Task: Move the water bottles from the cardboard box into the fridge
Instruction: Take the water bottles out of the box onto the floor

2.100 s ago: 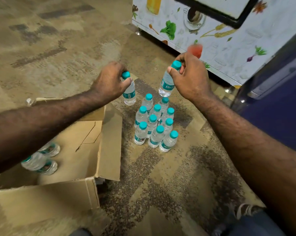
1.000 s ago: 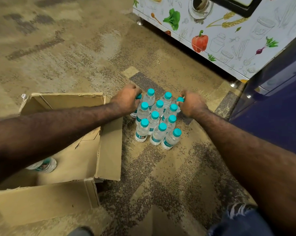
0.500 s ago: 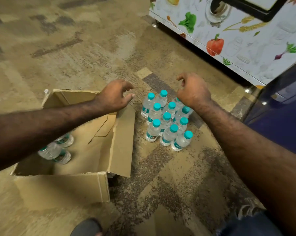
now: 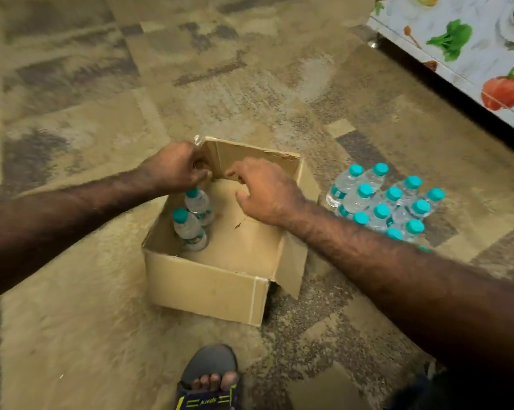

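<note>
The open cardboard box [image 4: 208, 279] sits on the carpet in the middle of the view. Two water bottles with teal caps [image 4: 198, 204] [image 4: 187, 227] stand in its left part. My left hand [image 4: 176, 168] hovers at the box's far left corner, just above the nearer bottle's cap, with its fingers curled; whether it grips anything is unclear. Over the box's inside, my right hand [image 4: 266, 189] is empty with its fingers apart. A cluster of several bottles [image 4: 383, 202] stands on the floor right of the box. The fridge [image 4: 486, 54], printed with vegetables, is at the upper right.
The box's right flap [image 4: 291, 261] hangs outward toward the bottle cluster. My foot in a sandal [image 4: 210, 377] is on the carpet just below the box. Patterned carpet [image 4: 102, 84] spreads to the left and beyond the box.
Both hands set their bottles down in the floor cluster, let go, and moved left over the box. The view swung left, so the box is now central.
</note>
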`<state>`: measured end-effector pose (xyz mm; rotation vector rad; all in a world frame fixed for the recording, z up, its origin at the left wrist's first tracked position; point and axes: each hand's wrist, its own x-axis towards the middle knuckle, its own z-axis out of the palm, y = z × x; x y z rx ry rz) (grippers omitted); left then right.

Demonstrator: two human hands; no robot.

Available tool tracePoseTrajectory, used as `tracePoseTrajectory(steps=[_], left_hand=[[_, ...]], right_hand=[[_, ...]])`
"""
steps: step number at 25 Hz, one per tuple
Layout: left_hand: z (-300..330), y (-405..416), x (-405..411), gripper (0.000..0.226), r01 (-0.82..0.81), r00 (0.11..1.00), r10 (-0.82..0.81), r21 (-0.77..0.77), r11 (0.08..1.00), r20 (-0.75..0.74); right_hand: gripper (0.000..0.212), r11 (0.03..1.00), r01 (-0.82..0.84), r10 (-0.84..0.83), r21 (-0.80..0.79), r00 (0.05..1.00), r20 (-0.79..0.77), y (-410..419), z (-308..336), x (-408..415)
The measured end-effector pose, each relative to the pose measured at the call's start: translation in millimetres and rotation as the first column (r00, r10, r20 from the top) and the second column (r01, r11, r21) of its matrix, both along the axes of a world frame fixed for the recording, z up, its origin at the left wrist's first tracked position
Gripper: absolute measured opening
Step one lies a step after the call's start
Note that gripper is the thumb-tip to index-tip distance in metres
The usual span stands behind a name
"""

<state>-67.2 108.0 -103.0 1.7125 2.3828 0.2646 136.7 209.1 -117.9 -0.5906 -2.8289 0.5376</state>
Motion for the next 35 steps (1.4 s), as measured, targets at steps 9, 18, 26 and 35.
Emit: tracePoseTrajectory(steps=[9,18,26,35], left_hand=[[-8.2,-34.9,-20.0,0.04,0.122,0.958,-0.167,-0.194,0.973,-0.234],[-9.4,-24.1,-15.2,0.054,0.267,0.853,-0.416,-0.421,0.867,-0.316],[-15.4,-16.9,-11.7,0.04,0.299,0.821,-0.46,-0.431,0.851,-0.339],[16.6,14.0,6.3,0.028,0.254,0.947,-0.296,-0.271,0.929,-0.128]], right_hand=[[0.052,0.956,-0.294,0.29,0.015,0.949,0.124,-79.5,-28.3,-43.9],[0.036,0.966,-0.253,0.256,-0.044,0.962,0.095,-93.3,-32.6,-40.6],[0.038,0.983,-0.16,0.175,-0.093,0.967,0.185,-69.5,-35.2,-25.5],[0.036,0.981,-0.029,0.038,-0.19,0.998,0.045,-30.2,7.9,21.9]])
